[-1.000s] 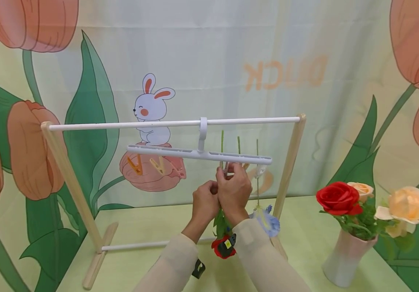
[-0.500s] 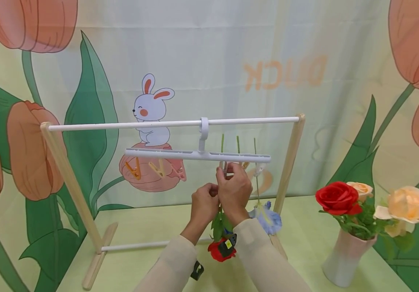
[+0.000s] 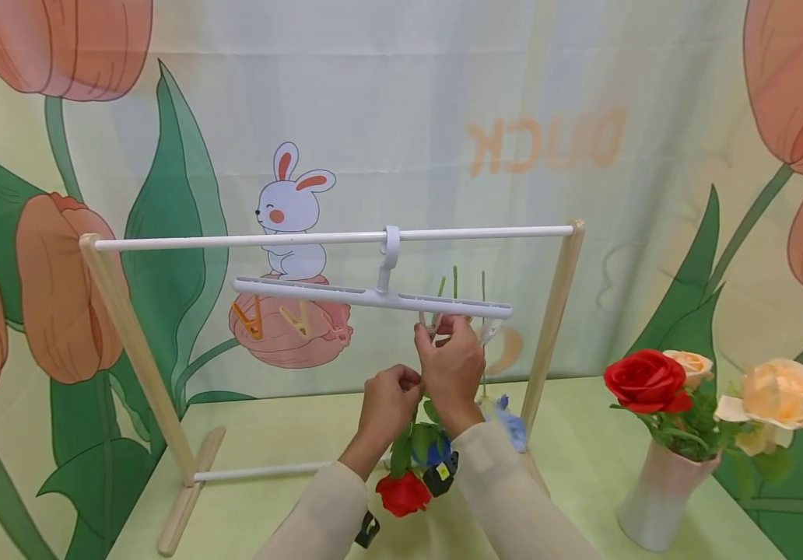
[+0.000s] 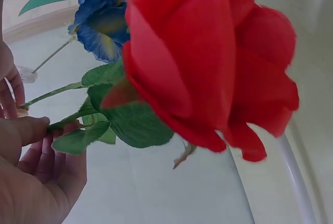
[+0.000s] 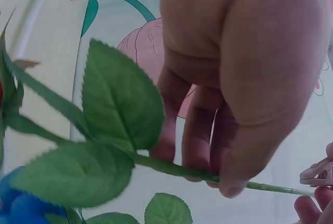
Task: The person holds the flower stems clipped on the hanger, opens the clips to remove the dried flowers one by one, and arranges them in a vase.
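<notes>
A: What is the largest thing there?
B: The rack [image 3: 233, 241], and from its rod the white hanger [image 3: 345, 296] hangs tilted.
A: And the red rose [image 3: 403, 493]?
B: It points head down, below the hanger and beside a blue flower [image 3: 431, 449]. It is probably light; the petals [image 4: 182, 52] would crush easily, while the thin stem [image 5: 281, 188] should be rather stiff, perhaps slippery.
A: Where should one hold it?
B: By the stem near the leaves [image 5: 122, 96], where the left hand [image 3: 389, 400] pinches it. The right hand [image 3: 452, 362] pinches a small pale clip [image 5: 313, 171]; whether this bites the stem, one cannot tell.
</notes>
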The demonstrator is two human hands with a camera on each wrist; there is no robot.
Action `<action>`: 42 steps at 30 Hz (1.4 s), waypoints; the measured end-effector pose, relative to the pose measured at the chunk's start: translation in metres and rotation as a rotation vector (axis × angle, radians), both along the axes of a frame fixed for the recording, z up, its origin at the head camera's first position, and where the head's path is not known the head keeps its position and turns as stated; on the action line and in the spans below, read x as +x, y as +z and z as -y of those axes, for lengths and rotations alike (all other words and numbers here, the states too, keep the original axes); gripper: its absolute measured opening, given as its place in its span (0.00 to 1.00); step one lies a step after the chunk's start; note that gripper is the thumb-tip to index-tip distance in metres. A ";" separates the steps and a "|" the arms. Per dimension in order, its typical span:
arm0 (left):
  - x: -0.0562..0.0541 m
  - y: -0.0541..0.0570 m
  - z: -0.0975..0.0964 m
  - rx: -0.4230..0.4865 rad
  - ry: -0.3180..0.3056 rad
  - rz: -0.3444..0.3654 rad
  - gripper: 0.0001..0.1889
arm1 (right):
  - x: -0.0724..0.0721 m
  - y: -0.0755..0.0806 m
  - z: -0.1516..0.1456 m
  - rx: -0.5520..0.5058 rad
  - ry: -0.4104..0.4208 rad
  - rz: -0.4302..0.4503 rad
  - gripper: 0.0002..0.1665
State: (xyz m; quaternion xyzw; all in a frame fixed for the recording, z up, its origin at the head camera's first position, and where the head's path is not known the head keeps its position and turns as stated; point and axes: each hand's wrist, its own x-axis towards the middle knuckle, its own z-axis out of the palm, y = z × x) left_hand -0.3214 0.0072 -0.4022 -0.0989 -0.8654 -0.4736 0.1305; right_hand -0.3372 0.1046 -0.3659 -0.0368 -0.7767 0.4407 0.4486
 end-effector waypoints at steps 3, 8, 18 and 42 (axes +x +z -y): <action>0.004 -0.003 0.002 -0.019 -0.012 0.000 0.04 | -0.001 -0.001 0.000 0.003 -0.002 -0.007 0.15; 0.006 -0.006 0.005 -0.067 -0.015 -0.003 0.03 | -0.002 -0.002 -0.001 0.013 -0.002 -0.008 0.15; 0.012 -0.014 0.010 -0.104 -0.025 -0.002 0.02 | 0.002 -0.004 -0.004 0.027 0.013 -0.018 0.16; 0.026 -0.041 0.028 -0.115 -0.027 -0.055 0.02 | 0.014 -0.016 -0.034 0.062 0.089 -0.105 0.13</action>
